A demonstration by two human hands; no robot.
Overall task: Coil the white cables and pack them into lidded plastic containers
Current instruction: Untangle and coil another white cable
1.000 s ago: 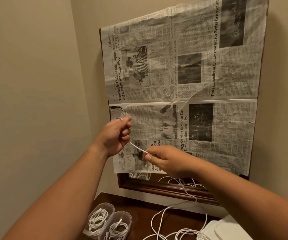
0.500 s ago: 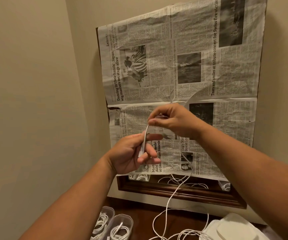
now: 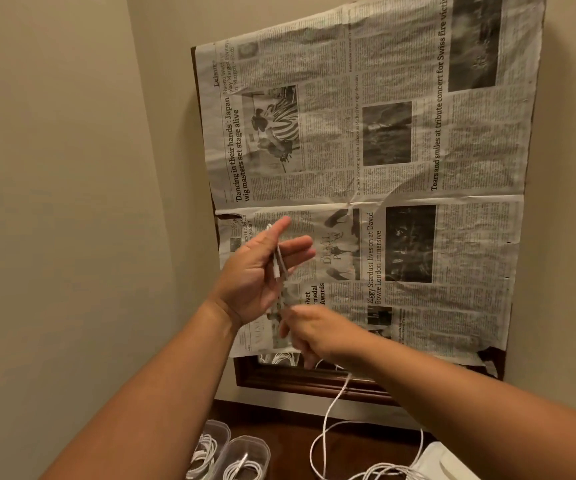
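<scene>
My left hand (image 3: 262,275) is raised in front of the newspaper, palm toward me, thumb and fingers spread straight. Loops of the white cable (image 3: 278,263) lie across its palm. Just below it, my right hand (image 3: 309,332), blurred by motion, pinches the same cable, which trails down to a loose pile of white cables (image 3: 381,472) on the table. Two clear plastic containers (image 3: 214,432) (image 3: 249,446) stand without lids at the bottom edge, each holding a coiled white cable.
A newspaper sheet (image 3: 400,150) covers a dark wood-framed mirror (image 3: 300,381) on the wall ahead. A beige wall closes the left side. The dark wood table (image 3: 279,427) lies below, with white plastic lids or containers (image 3: 449,462) at its right.
My right hand has swung from above my left hand to below it, drawing the cable down over the palm. My left hand has risen and its fingers have straightened.
</scene>
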